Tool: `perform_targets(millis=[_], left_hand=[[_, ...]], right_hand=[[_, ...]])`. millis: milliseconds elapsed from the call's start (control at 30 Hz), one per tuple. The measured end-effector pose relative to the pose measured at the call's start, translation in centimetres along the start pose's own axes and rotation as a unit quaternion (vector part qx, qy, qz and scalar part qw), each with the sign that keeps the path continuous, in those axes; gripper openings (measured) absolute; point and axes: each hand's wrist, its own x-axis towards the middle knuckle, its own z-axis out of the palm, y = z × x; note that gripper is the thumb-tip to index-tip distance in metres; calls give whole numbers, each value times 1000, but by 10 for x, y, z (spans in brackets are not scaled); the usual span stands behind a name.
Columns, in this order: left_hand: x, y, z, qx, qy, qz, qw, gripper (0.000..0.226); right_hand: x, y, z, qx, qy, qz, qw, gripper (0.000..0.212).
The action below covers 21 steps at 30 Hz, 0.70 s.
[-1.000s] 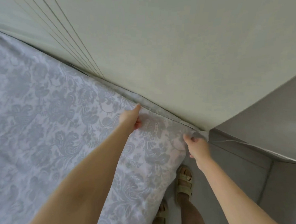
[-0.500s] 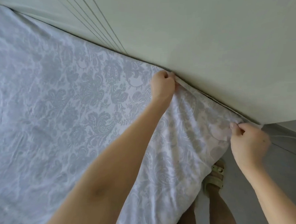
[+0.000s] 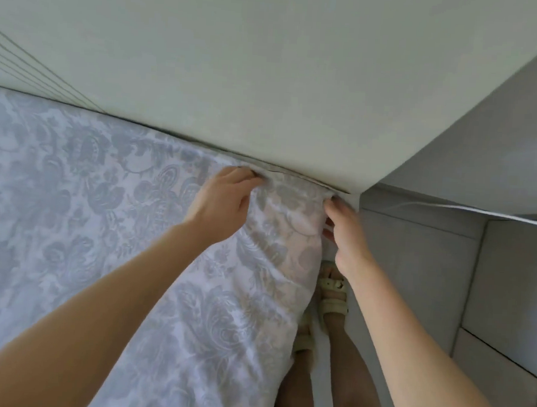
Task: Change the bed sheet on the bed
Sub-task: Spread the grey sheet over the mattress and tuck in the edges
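Both arms reach forward from 6 o'clock toward the bed's far corner. The left hand (image 3: 221, 197) lies knuckles-up, its fingers curled and gripping the bed sheet (image 3: 105, 201) where it meets the pale panel (image 3: 267, 78). At its 3 o'clock, the right hand (image 3: 343, 232) pinches the sheet's corner with bent fingers. The floral sheet covers the bed from 7 to 10 o'clock. Sandalled feet (image 3: 334, 295) stand below the right wrist.

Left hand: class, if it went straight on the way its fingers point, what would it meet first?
The pale wall. The left hand grips the sheet at its far edge, fingers aimed into the seam under the wall, so the wall looks directly ahead, though depth there is unclear.
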Motion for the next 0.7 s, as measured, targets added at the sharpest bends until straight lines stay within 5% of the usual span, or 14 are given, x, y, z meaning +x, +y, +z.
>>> perform_targets(millis=[167,300,467,567,700], left_hand=[[10,10,13,48,-42,32,997,50],[13,9,26,120,-49,23,991,56],[3,11,34,135,-42,6,990,55],[12,12,40,132,-36,-4,991,60],[20,14,45,126,-39,-26,991,59]], right_hand=[[5,15,23,46,76,-92,992,21],[21,27,33,14,65,-46,997,41],[42,20,33,52,147,3,988,13],[47,16,36,69,182,2,981,18],[41,22,27,11,126,-7,992,28]])
